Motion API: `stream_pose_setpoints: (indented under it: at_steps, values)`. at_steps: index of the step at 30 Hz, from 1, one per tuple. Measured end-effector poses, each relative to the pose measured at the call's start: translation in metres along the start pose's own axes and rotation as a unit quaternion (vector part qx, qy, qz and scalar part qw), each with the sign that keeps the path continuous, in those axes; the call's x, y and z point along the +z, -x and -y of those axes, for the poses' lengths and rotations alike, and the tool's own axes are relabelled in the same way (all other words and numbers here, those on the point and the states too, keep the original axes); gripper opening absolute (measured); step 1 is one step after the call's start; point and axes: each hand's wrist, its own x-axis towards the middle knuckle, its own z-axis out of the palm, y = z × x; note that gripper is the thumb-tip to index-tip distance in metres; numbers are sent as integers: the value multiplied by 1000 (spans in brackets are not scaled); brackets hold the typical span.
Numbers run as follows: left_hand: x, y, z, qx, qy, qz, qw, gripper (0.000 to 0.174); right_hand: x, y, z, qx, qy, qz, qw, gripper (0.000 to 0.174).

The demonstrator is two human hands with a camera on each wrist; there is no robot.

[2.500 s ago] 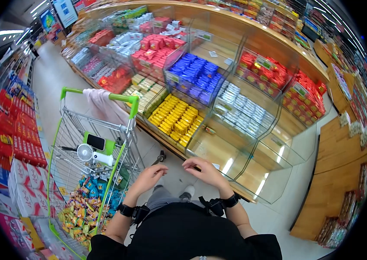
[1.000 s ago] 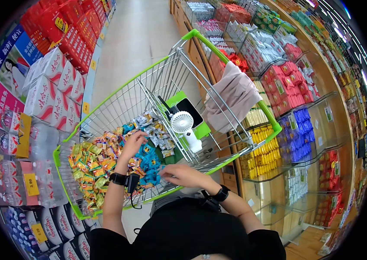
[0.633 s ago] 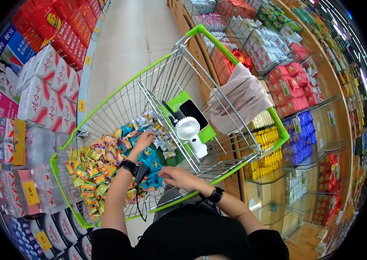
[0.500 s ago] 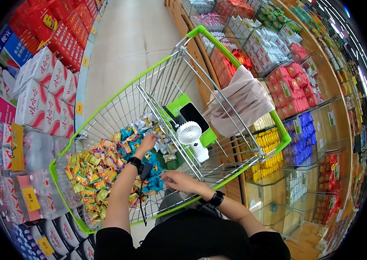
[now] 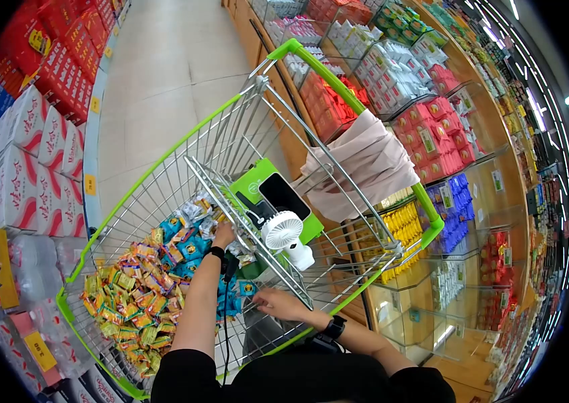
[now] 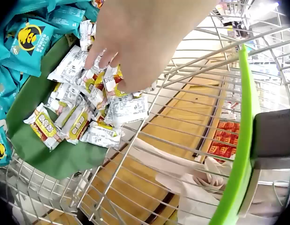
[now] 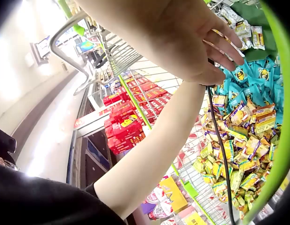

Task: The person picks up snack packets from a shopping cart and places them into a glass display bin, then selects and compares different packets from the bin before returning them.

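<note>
Inside the shopping cart (image 5: 157,151), my left hand (image 5: 223,235) reaches down into a heap of white-and-yellow wrapped snack packets (image 6: 77,117). In the left wrist view the fingers of my left hand (image 6: 128,47) curl over several packets, with packets between fingertips and thumb. These packets lie on a dark green bag (image 6: 46,145), beside blue packets (image 6: 30,44). My right hand (image 5: 279,303) hovers at the cart's near side by the blue packets, fingers loosely bent and holding nothing. The right wrist view shows the right hand (image 7: 192,42) with fingers spread apart.
Yellow-orange packets (image 5: 133,302) fill the cart's left end. A white handheld fan (image 5: 283,230) and a phone (image 5: 284,195) sit on a green panel (image 5: 257,176). A pink cloth (image 5: 362,168) hangs near the handle. Glass candy bins (image 5: 432,138) line the right; boxed drinks (image 5: 22,195) stand left.
The view has swung from the bins to the cart. My left hand has come down into the white packets; my right hand stays near the cart's near side.
</note>
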Motion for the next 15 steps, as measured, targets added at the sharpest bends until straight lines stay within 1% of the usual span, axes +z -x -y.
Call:
stream_pose_setpoints:
  at_steps: [1,2,3,4,5,6,7,8,9,12,15]
  values:
    - [-2,-2,-6,38,-53,-5,998,35,0,0,0,5,1,-5,1000,24]
    - [-8,-5,-11,56,-165,82,981,41,-1,0,0,6,7,-12,1000,23]
    - [-29,2,-39,17,-169,133,976,44,0,1,-1,7,12,-19,1000,23]
    - [-1,-7,-18,-20,-120,50,991,42,3,0,-7,-5,25,-25,999,23]
    - [24,-16,2,-57,-70,-32,995,39,6,0,-12,-1,25,-31,999,23]
    - [0,-13,-25,-84,-100,42,991,37,6,0,-13,-4,31,-30,999,23]
    - [25,-26,-6,13,-131,2,991,31,6,0,-14,-9,36,-30,999,23]
    - [44,-27,21,-10,-138,16,990,30,9,-1,-18,-16,43,-31,998,23]
    - [43,-25,24,-12,-142,26,990,29,10,-2,-19,-14,43,-37,998,23]
    - [26,-13,13,-12,-143,52,988,24,10,-2,-17,-3,39,-28,999,22]
    - [12,0,7,8,-140,70,988,21,13,-3,-20,-11,25,-36,999,22]
